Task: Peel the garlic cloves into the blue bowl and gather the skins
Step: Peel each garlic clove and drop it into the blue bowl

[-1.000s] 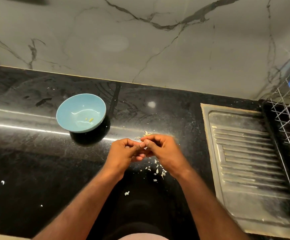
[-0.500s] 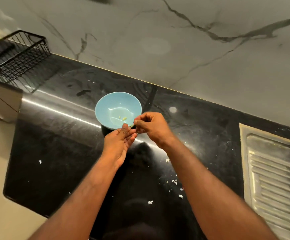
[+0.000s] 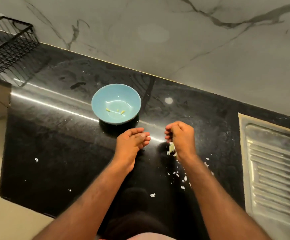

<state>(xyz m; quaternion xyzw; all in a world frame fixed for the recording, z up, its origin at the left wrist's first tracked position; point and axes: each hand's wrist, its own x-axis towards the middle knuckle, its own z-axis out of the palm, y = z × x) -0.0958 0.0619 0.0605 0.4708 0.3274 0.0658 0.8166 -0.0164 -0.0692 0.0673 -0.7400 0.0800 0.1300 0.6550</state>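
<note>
The left hand (image 3: 132,141) is held just above the black countertop (image 3: 54,144), its fingers lying nearly straight and close together with the thumb laid across them. A tiny pale speck shows at the fingertips, but it cannot be told whether anything is pinched there. The right hand (image 3: 180,135) is held level with the left and a little apart from it, its fingers curled inward. A blurred clump of pale garlic skins (image 3: 171,149) is seen just under its heel. Whether the clump is gripped or merely lies below the hand cannot be told.

The blue bowl (image 3: 97,101) stands beyond the left hand's fingertips, near but not touching, and farther from the right hand. Three small yellowish garlic pieces (image 3: 123,112) are seen on its bottom. Loose white skin flakes (image 3: 176,174) are scattered on the countertop nearer the person than the right hand, along that forearm. A few lone flakes lie well off to the outer side of the left forearm.

A black wire basket (image 3: 7,49) is seen far beyond and outward of the left hand. A ribbed steel drainboard (image 3: 270,170) lies outward of the right hand.
</note>
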